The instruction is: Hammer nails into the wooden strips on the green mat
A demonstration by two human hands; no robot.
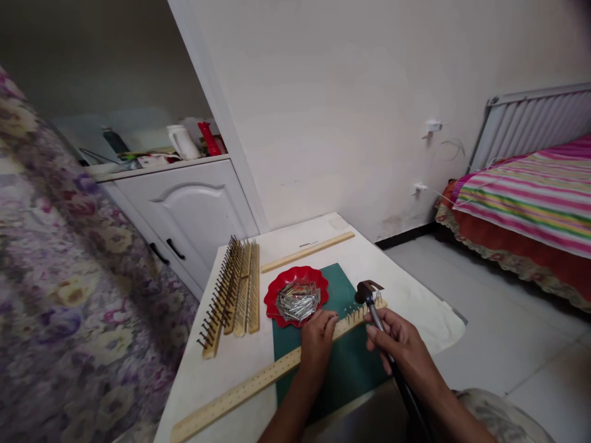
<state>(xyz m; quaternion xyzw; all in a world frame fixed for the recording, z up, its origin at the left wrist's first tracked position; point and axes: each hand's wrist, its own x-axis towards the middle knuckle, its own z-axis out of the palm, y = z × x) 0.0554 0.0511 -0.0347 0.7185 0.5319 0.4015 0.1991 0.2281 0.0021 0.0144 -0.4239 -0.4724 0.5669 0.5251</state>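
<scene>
Claw hammer (376, 317), up near the drilled wooden strip's (249, 387) right end, looks head-heavy, stiff; hold low on the handle; right hand's (401, 344) fingers wrap the shaft, left hand's (317, 338) curl at the strip, can't tell if pinching anything.

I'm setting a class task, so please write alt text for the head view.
A person's right hand holds a hammer near a partly nailed wooden strip, with the left hand on it. Nearby are a red bowl of nails and several nail-studded strips.
</scene>
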